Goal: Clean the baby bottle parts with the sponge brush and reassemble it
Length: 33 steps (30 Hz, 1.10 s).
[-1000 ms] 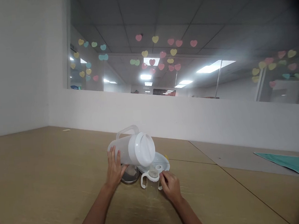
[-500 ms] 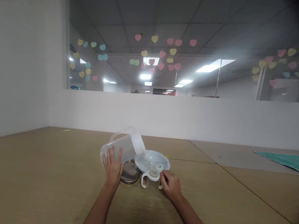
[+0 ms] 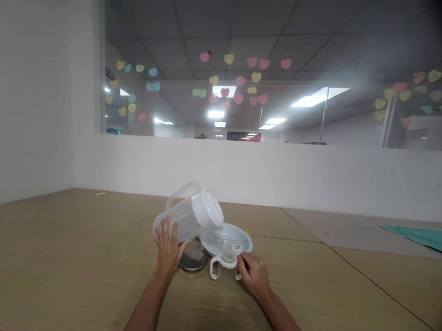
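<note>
My left hand (image 3: 168, 250) holds a translucent pitcher (image 3: 181, 219) by its body. The pitcher lies tilted to the right in the air, its white lid (image 3: 210, 209) lower right and its handle on the upper side. Below the spout stands a clear baby bottle (image 3: 227, 277) with a white two-handled collar, upright and uncapped. My right hand (image 3: 253, 272) is closed on the bottle's right handle. Behind the bottle is a pale blue bowl (image 3: 231, 231) with a small white ring-shaped part (image 3: 236, 247) in or before it. Whether liquid is flowing, I cannot tell.
A round metal lid or dish (image 3: 193, 258) lies on the wooden table (image 3: 80, 261), left of the bottle. A teal cloth (image 3: 434, 241) lies at the right. Behind the table runs a white wall (image 3: 282, 176) below a window with heart stickers. Something small and yellow shows beside the bowl.
The pitcher has shifted slightly right and its lid end has turned, showing more of the lid's top. My left hand moved with it. My right hand stays on the bottle handle.
</note>
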Motion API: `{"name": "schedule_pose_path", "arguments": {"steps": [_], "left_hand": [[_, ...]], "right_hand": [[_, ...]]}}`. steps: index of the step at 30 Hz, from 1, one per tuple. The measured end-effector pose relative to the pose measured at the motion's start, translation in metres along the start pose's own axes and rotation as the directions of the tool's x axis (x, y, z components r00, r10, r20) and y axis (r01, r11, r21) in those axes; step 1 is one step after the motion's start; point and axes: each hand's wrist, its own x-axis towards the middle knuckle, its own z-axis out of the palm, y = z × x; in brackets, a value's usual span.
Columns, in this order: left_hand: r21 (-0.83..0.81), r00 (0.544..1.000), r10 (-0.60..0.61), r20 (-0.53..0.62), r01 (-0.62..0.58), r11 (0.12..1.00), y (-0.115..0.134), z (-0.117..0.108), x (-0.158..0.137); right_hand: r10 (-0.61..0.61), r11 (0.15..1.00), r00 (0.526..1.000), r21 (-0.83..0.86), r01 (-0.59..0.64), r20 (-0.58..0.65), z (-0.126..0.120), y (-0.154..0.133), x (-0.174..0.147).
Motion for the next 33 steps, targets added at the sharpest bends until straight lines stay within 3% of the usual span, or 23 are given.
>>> {"name": "schedule_pose_path", "arguments": {"steps": [5, 9, 13, 16, 21, 26, 30, 33], "left_hand": [[-0.055, 0.999, 0.035, -0.010, -0.036, 0.998, 0.000, 0.000, -0.001], [-0.129, 0.987, -0.160, 0.001, 0.159, 0.979, 0.003, 0.005, -0.002], [-0.157, 0.900, -0.434, 0.025, 0.433, 0.888, 0.000, 0.010, -0.006], [-0.092, 0.820, -0.571, 0.033, 0.572, 0.815, -0.007, 0.013, -0.008], [-0.058, 0.718, -0.694, 0.057, 0.696, 0.716, -0.010, 0.015, -0.010], [-0.092, 0.651, -0.755, 0.078, 0.759, 0.645, -0.008, 0.019, -0.013], [-0.115, 0.640, -0.764, 0.089, 0.768, 0.630, -0.009, 0.020, -0.014], [-0.122, 0.605, -0.790, 0.102, 0.796, 0.593, -0.003, 0.012, -0.009]], "right_hand": [[-0.005, 1.000, 1.000, -0.005, 0.005, -0.008, 0.000, 0.000, 0.001], [-0.015, 1.000, 1.000, 0.000, 0.015, -0.005, -0.001, -0.001, 0.001], [-0.027, 1.000, 1.000, 0.002, 0.027, -0.010, -0.001, -0.002, 0.001], [-0.036, 0.999, 0.999, 0.000, 0.036, -0.018, -0.001, -0.002, 0.001], [-0.033, 0.999, 0.999, 0.001, 0.034, -0.024, -0.001, -0.002, 0.001], [-0.007, 1.000, 1.000, 0.015, 0.007, 0.003, -0.001, -0.004, 0.001], [0.104, 0.992, 0.995, 0.071, -0.103, -0.012, -0.002, -0.003, 0.000], [0.342, 0.940, 0.931, 0.038, -0.340, -0.125, -0.007, 0.006, 0.000]]}}
